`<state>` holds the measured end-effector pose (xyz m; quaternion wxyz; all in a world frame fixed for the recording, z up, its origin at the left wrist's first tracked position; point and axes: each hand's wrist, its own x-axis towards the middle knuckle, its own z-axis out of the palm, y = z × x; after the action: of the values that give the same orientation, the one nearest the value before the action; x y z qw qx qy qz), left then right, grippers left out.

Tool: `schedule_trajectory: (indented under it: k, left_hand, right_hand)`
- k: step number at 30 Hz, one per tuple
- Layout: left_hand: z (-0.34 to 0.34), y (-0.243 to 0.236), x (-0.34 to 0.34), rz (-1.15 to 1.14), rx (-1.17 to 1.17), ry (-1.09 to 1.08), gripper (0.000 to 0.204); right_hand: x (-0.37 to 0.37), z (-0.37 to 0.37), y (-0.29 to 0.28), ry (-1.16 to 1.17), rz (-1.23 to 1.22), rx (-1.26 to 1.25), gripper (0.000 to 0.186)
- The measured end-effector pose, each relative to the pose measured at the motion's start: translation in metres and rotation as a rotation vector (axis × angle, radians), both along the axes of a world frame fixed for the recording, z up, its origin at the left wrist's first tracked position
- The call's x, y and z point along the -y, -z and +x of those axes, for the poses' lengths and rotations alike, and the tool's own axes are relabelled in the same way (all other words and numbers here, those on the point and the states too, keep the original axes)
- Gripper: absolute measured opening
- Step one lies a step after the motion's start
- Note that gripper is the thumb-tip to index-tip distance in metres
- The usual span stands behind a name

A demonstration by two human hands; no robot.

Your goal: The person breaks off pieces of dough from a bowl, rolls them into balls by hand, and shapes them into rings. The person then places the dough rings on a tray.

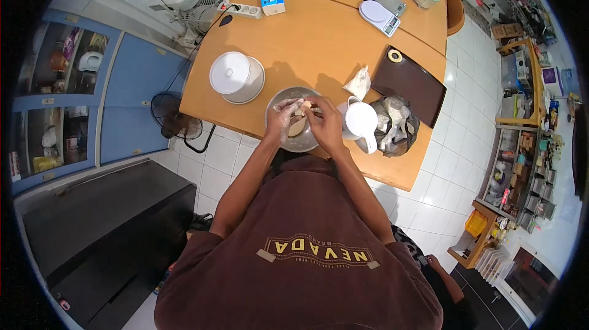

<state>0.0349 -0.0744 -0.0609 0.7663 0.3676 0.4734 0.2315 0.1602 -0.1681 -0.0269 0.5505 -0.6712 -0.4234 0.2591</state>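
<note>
- Both hands are over the bowl (305,144), at the desk (294,41) edge nearest the body. L hand (280,120) has white residue on fingers & palm; R hand (325,119) comes in from the other side.
- Fingertips are drawn together w/ a small pale lump (307,104) btwn them, toward the bowl's far side. Looks like R thumb & forefinger are pinching it; can't tell how hard, or which L fingers share the grip.
- Larger pale mass (297,128) sits in the bowl under the hands, partly hidden. Prob. soft & tacky, judging by the residue.
- My read of the step: fingertip work on the lump. I'd use light, even pressure, rolling rather than squeezing, b/c soft stuff likely smears & sticks.
- I'd work low & inside the rim, so crumbs land in the bowl.
- L hand is messier, so I'd do the fine pinching w/ R & just steady w/ L.
- Bowl seems to have no hand bracing it; pushing down off-centre could slide or tip it, esp. this close to the edge. I'd press toward the middle.
- Watch R elbow room: white jug (362,118) stands just beside R hand, black plastic bag (402,136) right next to it. Small, tight moves on that side, pls.
- White lidded tub (236,75) is farther off, up & left; L side has more space.
</note>
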Motion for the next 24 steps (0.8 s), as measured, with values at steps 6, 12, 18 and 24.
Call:
schedule_trajectory:
  k: [6, 12, 18, 24]
  left_hand:
    - [0.001, -0.022, -0.004, -0.045, 0.009, -0.047, 0.029]
    - [-0.015, -0.015, -0.013, -0.022, 0.096, 0.089, 0.038]
    - [-0.027, -0.025, -0.029, 0.139, 0.168, 0.157, 0.035]
    - [-0.033, -0.041, -0.040, 0.222, 0.229, 0.184, 0.035]
  right_hand:
    - [-0.003, 0.003, 0.008, -0.071, 0.070, 0.122, 0.029]
    - [-0.014, -0.001, -0.002, 0.002, 0.009, 0.086, 0.029]
    - [-0.019, -0.010, -0.005, -0.001, -0.053, -0.189, 0.025]
    - [-0.034, -0.028, 0.001, 0.077, 0.082, -0.477, 0.023]
